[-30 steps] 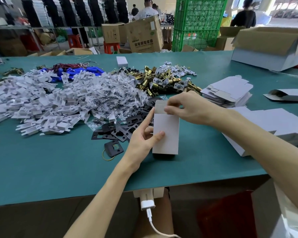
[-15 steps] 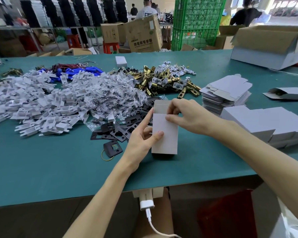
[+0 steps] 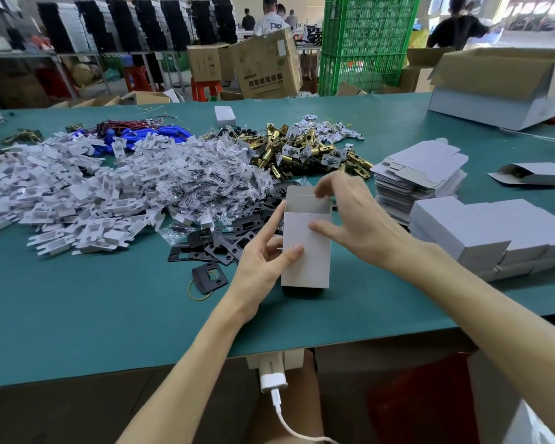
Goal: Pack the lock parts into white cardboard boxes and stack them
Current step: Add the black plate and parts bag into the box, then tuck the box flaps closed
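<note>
A small white cardboard box (image 3: 306,251) stands upright on the green table (image 3: 109,315), its top open. My left hand (image 3: 263,261) grips its left side, thumb on the front face. My right hand (image 3: 350,219) holds the box's top right, thumb on the front and fingers at the open rim. Lock parts lie behind: black plates (image 3: 225,241), brass latches (image 3: 302,152), bagged screws (image 3: 205,174) and white plastic pieces (image 3: 61,193). Packed white boxes (image 3: 494,232) are stacked at the right.
A pile of flat box blanks (image 3: 420,171) lies right of the hands, with a half-folded box (image 3: 532,174) further right. A large open carton (image 3: 500,84) stands at the back right. Blue parts (image 3: 148,136) lie at the back. People work beyond the table.
The box's top has opened up, showing its inside. My right hand's fingers have moved from the front flap to the open rim. My left hand keeps its hold.
</note>
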### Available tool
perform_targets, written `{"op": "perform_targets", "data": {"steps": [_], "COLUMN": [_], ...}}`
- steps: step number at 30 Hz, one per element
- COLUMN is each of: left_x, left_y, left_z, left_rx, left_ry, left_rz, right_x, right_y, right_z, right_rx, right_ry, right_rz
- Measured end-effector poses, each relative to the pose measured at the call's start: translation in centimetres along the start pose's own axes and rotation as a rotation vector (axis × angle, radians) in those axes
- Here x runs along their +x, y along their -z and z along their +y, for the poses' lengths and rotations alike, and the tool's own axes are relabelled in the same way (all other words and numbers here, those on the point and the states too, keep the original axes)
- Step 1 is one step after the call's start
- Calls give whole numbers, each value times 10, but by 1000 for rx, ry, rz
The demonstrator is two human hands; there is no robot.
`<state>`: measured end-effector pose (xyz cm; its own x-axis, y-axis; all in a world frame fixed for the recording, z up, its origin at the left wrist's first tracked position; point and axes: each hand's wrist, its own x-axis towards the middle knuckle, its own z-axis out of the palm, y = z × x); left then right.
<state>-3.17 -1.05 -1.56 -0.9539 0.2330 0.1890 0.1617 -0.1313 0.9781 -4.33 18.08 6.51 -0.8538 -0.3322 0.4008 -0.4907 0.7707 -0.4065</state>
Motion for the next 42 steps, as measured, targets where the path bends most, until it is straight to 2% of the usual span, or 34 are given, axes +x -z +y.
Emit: {"op": "perform_targets", "data": {"steps": [3,7,9,14,19,23,28,34,38,42], "left_x": [0,0,-1,-1,-2,-2,-1,-1,-1,-2], "left_y": [0,1,1,2,0,2,1,3,2,0], "left_z": [0,2,2,0,0,-5,-5,-4,-2,-2], "left_rx": [-5,-18,-41,-73,22,89,66,49,26,32], "left_ry": [-1,-11,-6,46,52,69,57,-67,-31,11], "left_rz": [-2,28,38,55,91,139,96,75,77,101], "right_x": [-11,-27,-33,-36,-46,-48,-48,-46,-46,-45], "right_y": [-13,-36,-45,-57,-69,-72,-71,-72,-73,-75], "right_z": [7,7,5,2,2,4,4,3,5,7], "right_rx": [284,722,832,883,897,908,877,855,983,877], "right_ry": [-180,-332,-352,-377,-450,-432,-442,-412,-502,-466], "right_rz": [140,135,181,278,263,221,173,202,232,232]}}
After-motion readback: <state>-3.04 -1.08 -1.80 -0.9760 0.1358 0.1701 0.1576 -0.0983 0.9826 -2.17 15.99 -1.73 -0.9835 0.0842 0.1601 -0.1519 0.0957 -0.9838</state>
